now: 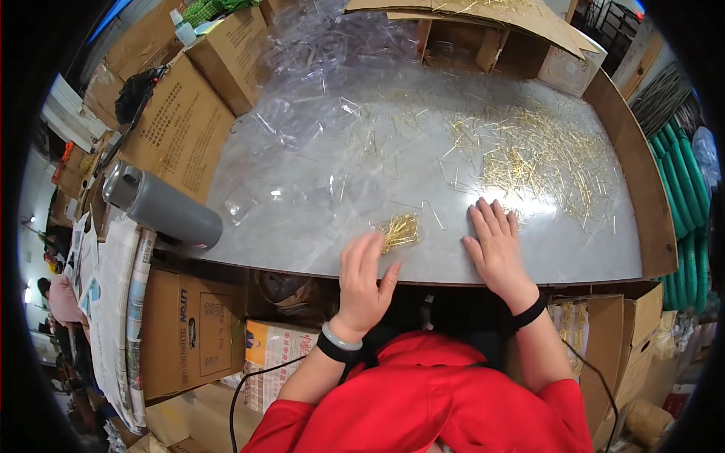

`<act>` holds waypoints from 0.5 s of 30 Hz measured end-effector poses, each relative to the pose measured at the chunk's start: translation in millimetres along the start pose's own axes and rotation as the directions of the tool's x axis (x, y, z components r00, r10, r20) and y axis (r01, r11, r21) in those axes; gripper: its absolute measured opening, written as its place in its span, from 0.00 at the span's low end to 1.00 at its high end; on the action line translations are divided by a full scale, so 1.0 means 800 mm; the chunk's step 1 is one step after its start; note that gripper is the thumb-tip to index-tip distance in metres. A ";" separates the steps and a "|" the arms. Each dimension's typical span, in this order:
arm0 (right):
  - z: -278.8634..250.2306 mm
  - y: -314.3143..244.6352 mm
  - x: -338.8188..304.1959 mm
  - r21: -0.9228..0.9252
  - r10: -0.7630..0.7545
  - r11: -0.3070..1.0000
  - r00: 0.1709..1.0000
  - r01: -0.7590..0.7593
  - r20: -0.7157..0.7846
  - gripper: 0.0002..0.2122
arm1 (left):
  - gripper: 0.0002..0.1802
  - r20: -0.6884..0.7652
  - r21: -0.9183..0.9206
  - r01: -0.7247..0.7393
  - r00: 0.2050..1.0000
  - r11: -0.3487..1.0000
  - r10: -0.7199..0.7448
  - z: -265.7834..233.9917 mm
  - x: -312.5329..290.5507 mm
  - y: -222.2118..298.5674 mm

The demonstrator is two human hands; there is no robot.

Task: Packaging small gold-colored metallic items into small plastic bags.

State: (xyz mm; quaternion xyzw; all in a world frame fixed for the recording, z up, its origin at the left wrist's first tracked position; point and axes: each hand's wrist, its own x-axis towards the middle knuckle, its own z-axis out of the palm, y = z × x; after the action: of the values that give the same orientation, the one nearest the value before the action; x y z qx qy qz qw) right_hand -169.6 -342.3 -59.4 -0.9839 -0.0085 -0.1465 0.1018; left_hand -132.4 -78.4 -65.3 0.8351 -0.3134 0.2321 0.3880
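Observation:
A small bunch of thin gold wire pieces (398, 231) lies on the grey tabletop (302, 238) near its front edge. Just left of the bunch, my left hand (362, 279) hovers or rests with thumb apart from the fingers, close to the wires; I see nothing held in it. My right hand (496, 245) lies palm down on the table, fingers stretched out and empty. Its fingertips are at the near edge of a wide, loose heap of gold wire pieces (540, 166). Between the hands, one bent wire (434, 215) lies by itself.
Clear plastic packaging (317, 68) is piled at the far left, with stray wires beside it. A grey flask (170, 208) leans at the left edge by a cardboard box (177, 124). Cardboard (634, 181) walls the right side. An open cardboard compartment (461, 49) stands at the back.

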 end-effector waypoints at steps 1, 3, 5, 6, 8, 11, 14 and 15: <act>-0.002 -0.003 0.000 0.015 -0.054 0.998 0.998 0.054 0.018 0.24 | 0.25 0.028 0.008 -0.023 0.999 1.000 0.023 -0.002 -0.010 0.006; -0.006 -0.008 -0.002 0.045 -0.164 0.986 0.985 0.162 0.055 0.24 | 0.22 0.088 -0.028 -0.072 0.993 0.997 0.075 0.002 -0.015 0.015; -0.005 -0.010 -0.008 0.086 -0.124 0.989 0.992 0.124 -0.001 0.23 | 0.19 0.146 -0.117 -0.120 0.980 0.986 0.137 0.012 -0.017 0.025; -0.005 -0.010 -0.011 0.106 -0.097 0.989 0.995 0.100 -0.030 0.22 | 0.20 0.209 -0.088 -0.122 0.968 0.989 0.138 0.015 -0.015 0.029; -0.016 -0.019 -0.019 0.167 -0.207 0.965 0.978 0.200 0.025 0.21 | 0.21 0.272 -0.025 -0.106 0.956 0.994 0.108 0.018 -0.002 0.041; -0.013 -0.009 -0.027 0.209 -0.229 0.952 0.973 0.223 0.008 0.20 | 0.23 0.338 0.021 -0.102 0.937 0.995 0.089 0.028 0.014 0.049; -0.014 0.004 -0.032 0.240 -0.198 0.950 0.979 0.201 -0.040 0.19 | 0.25 0.368 0.028 -0.100 0.926 0.995 0.082 0.043 0.027 0.052; -0.017 0.004 -0.034 0.233 -0.176 0.953 0.981 0.192 -0.085 0.18 | 0.25 0.374 0.028 -0.097 0.924 0.995 0.079 0.047 0.031 0.053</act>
State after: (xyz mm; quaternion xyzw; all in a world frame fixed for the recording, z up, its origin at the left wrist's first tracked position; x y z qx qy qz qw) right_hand -199.8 -347.6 -55.0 -0.9541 -0.1146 -0.1845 0.2063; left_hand -139.7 -138.3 -50.7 0.8578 -0.4131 0.0936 0.2912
